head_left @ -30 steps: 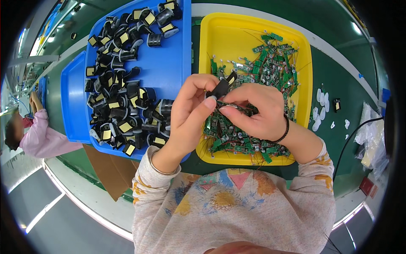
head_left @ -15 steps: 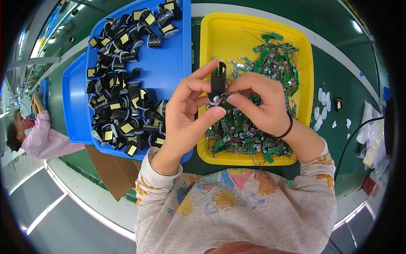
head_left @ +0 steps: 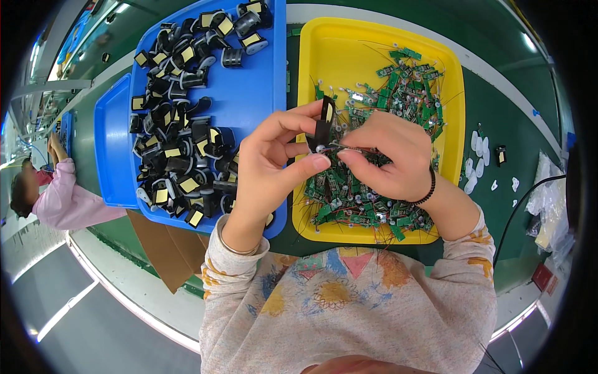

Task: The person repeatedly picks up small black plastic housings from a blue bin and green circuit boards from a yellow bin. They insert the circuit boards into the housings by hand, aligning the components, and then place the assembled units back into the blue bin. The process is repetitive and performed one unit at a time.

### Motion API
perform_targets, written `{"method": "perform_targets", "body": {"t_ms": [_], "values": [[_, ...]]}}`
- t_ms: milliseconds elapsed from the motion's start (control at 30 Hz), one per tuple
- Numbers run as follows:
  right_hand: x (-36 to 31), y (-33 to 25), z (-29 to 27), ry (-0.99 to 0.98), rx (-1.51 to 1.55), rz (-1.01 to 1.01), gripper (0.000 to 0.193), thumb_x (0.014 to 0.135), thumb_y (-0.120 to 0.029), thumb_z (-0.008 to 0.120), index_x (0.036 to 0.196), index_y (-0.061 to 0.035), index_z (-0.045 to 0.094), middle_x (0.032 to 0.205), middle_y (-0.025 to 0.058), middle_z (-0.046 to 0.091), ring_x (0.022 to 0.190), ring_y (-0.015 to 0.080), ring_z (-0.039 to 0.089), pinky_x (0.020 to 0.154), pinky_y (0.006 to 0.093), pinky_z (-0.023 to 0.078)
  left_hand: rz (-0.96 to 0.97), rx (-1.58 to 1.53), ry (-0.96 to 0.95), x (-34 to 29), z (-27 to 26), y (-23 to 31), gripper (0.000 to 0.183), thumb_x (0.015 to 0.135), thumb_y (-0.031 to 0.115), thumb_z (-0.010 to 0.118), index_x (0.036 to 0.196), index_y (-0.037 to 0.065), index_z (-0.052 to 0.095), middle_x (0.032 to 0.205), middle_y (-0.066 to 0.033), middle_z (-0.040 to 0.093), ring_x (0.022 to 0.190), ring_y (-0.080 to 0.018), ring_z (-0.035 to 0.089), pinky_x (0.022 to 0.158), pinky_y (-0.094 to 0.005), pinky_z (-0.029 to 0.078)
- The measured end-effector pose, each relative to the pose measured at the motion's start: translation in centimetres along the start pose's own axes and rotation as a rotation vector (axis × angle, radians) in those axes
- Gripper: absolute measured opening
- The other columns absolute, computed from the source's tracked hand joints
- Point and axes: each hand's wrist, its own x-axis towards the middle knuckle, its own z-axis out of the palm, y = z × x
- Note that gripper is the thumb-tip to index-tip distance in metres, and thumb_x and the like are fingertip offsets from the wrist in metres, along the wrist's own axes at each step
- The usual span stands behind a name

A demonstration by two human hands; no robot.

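Over the yellow tray, at left, the left hand pinches a black housing while the right hand pinches a small, partly hidden piece beside it

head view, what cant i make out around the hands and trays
All in the head view:
Thin piece in the right hand: mostly covered by the thumb and fingers.
Some left hand fingertips: hidden behind the black plastic housing.
Larger blue tray: far end cut off by the upper edge.
Circuit boards: lowest ones buried under others.
Co-worker's hand: too small for detail.
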Motion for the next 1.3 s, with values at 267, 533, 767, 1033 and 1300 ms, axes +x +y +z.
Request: {"method": "perform_targets", "body": {"t_ms": [267, 533, 767, 1033, 1300], "values": [[-0.14, -0.22, -0.04, 0.026, -0.025, -0.077, 0.015, 0.062, -0.004, 0.069, 0.073, -0.0063, 0.058, 0.059, 0.0045, 0.054, 0.049, 0.0195, 0.051, 0.044, 0.0277, 0.040, 0.024, -0.014, 0.003, -0.07, -0.01, -0.02, 0.025, 0.070, 0.001, 0.066, 0.090, -0.001, 0.052, 0.119, -0.0202, 0.049, 0.108, -0.0309, 0.051, 0.093, -0.0409, 0.039], [-0.11, -0.53, 0.12, 0.005, -0.010, -0.077, 0.015, 0.062, -0.004, 0.068, 0.074, -0.0057, 0.058, 0.059, 0.0049, 0.054, 0.049, 0.0199, 0.052, 0.044, 0.0282, 0.041, 0.025, -0.018, -0.013, -0.22, 0.38, -0.16, 0.019, 0.076, 0.005, 0.058, 0.092, 0.000, 0.049, 0.118, -0.0204, 0.049, 0.104, -0.0285, 0.053, 0.093, -0.0410, 0.038], [-0.38, -0.38, 0.42, -0.012, 0.039, -0.059, 0.015, 0.064, -0.005, 0.069, 0.076, -0.0055, 0.060, 0.061, 0.0060, 0.054, 0.052, 0.0206, 0.053, 0.045, 0.0277, 0.042, 0.021, -0.054, -0.042, -0.53, 0.44, -0.35, 0.018, 0.078, 0.005, 0.052, 0.095, 0.003, 0.043, 0.118, -0.0209, 0.049, 0.107, -0.0276, 0.050, 0.094, -0.0415, 0.037], [-0.27, -0.49, 0.38, -0.031, 0.239, 0.213, 0.010, 0.072, -0.007, 0.066, 0.079, -0.0038, 0.059, 0.069, 0.0053, 0.058, 0.055, 0.0163, 0.055, 0.047, 0.0248, 0.043, 0.077, -0.062, -0.128, -0.14, 0.33, -0.63, 0.021, 0.081, -0.003, 0.050, 0.099, 0.003, 0.043, 0.122, -0.0189, 0.044, 0.112, -0.0175, 0.043, 0.092, -0.0323, 0.036], [-0.04, -0.20, 0.18, -0.129, 0.241, 0.278, 0.009, 0.074, -0.010, 0.063, 0.080, -0.0053, 0.059, 0.072, 0.0051, 0.057, 0.060, 0.0180, 0.054, 0.052, 0.0269, 0.043, 0.087, 0.092, -0.059, 0.02, -0.39, -0.80, 0.037, 0.067, -0.002, 0.071, 0.094, 0.004, 0.046, 0.114, -0.0179, 0.052, 0.103, -0.0184, 0.052, 0.087, -0.0313, 0.042]]}}
